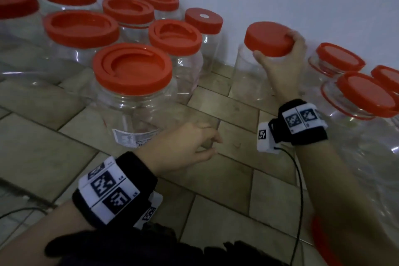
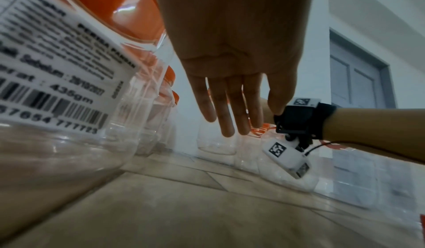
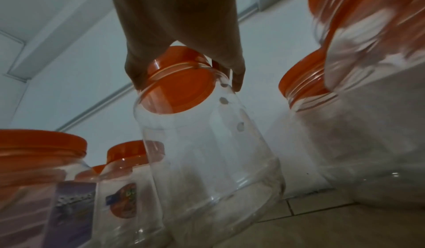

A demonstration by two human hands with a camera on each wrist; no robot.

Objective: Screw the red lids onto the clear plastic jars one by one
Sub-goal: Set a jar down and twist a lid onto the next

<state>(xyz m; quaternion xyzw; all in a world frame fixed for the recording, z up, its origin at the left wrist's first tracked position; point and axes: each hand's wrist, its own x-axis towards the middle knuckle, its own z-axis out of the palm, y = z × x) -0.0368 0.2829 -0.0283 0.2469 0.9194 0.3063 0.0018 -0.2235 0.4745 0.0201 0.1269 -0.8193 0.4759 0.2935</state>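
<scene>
Closest to my head camera is my left hand (image 1: 185,147), fingers straight and loose, holding nothing, hovering low over the tiled floor (image 1: 226,218) just beside the labelled jar (image 1: 131,101) that already wears its lid. My right hand (image 1: 282,60) is further out, thumb and fingers curled round the rim of a red lid (image 1: 267,38), which sits on the mouth of a clear jar (image 1: 250,80) standing near the wall edge of the floor, in the gap between the capped cluster on the left and the jars on the right.

From the right wrist view the jar (image 3: 207,161) seems to lean, its long axis running from base to mouth and tipped a little off vertical, mouth up; how much of that is lens distortion I cannot tell. The lid (image 3: 179,81) faces up, its flat top roughly square to that axis, though I cannot say whether the threads have caught.

My worry is that nothing steadies the body. If I twist with one hand only, the light, empty jar may simply spin with the lid, or tip against its neighbours. A lid seated slightly crooked could also cross-thread and jam. Bringing my free hand onto the wall of the jar would likely cure both.
</scene>
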